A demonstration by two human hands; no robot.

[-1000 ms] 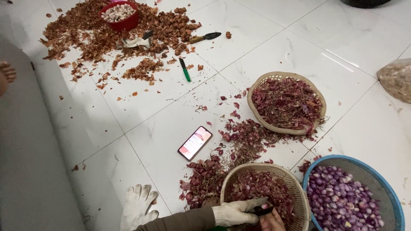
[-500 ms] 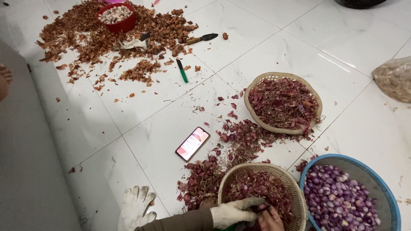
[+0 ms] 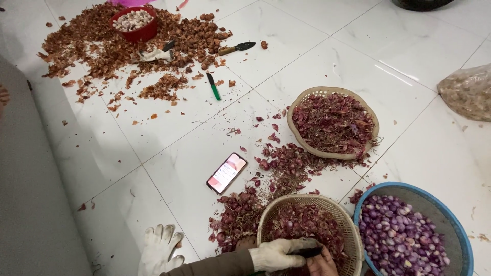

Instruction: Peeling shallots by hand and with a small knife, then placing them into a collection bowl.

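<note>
My left hand [image 3: 275, 254], in a white glove with a brown sleeve, lies over the near rim of a woven basket [image 3: 343, 221] full of purple shallots and skins. Its fingers curl around a dark, handle-like object [image 3: 308, 251]. My bare right hand [image 3: 322, 265] touches the same object from below. The frame's bottom edge cuts most of that hand off, so its grip is hidden. A blue basket [image 3: 456, 227] of peeled purple shallots stands just to the right.
A second woven basket [image 3: 299, 108] of skins sits further out, with loose skins scattered between. A phone [image 3: 226, 173] lies on the white tiles and a spare white glove [image 3: 159, 248] at bottom left. Far left: brown peel pile, red bowl [image 3: 134, 23], knife [image 3: 237, 48], green tool [image 3: 213, 86]. A plastic bag [image 3: 468, 92] lies at right.
My hands stay over the near basket with only slight finger movement. The view has shifted a little, sliding the floor scene left.
</note>
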